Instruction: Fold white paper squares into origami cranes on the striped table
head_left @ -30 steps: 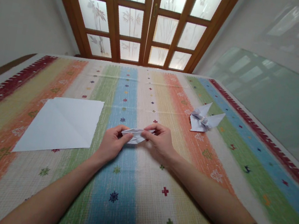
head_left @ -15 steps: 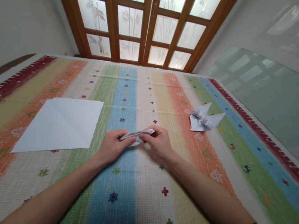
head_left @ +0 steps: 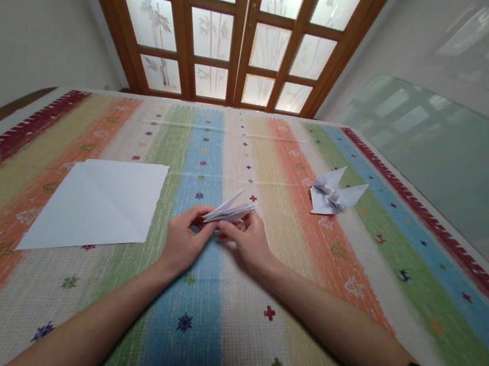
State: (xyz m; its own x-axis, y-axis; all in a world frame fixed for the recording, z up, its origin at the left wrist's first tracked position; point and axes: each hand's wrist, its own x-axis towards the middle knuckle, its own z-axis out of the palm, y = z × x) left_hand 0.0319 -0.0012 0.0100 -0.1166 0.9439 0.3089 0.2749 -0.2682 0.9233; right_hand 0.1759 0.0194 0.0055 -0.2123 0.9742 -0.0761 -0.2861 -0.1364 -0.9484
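Observation:
Just above the blue and white stripes of the cloth, a small piece of folded white paper (head_left: 231, 210) is held between my two hands. Its layers fan apart at the top, with one narrow pointed flap sticking up and away. My left hand (head_left: 188, 231) pinches the paper's left end between thumb and fingers. My right hand (head_left: 249, 237) is closed at its right side, thumb along the lower edge and fingers behind. The fingertips behind the paper are partly hidden.
White paper sheets (head_left: 102, 204) lie flat at the left, slightly uneven at the edges. A folded paper figure with pointed flaps (head_left: 330, 196) rests at the right. The striped tablecloth (head_left: 180, 352) covers the table. Beyond stand wooden doors (head_left: 243, 40) with frosted panes.
The folded paper has tilted up and its layers have spread, with a pointed flap now standing apart. My right hand has shifted slightly left and lower, its thumb now along the lower edge.

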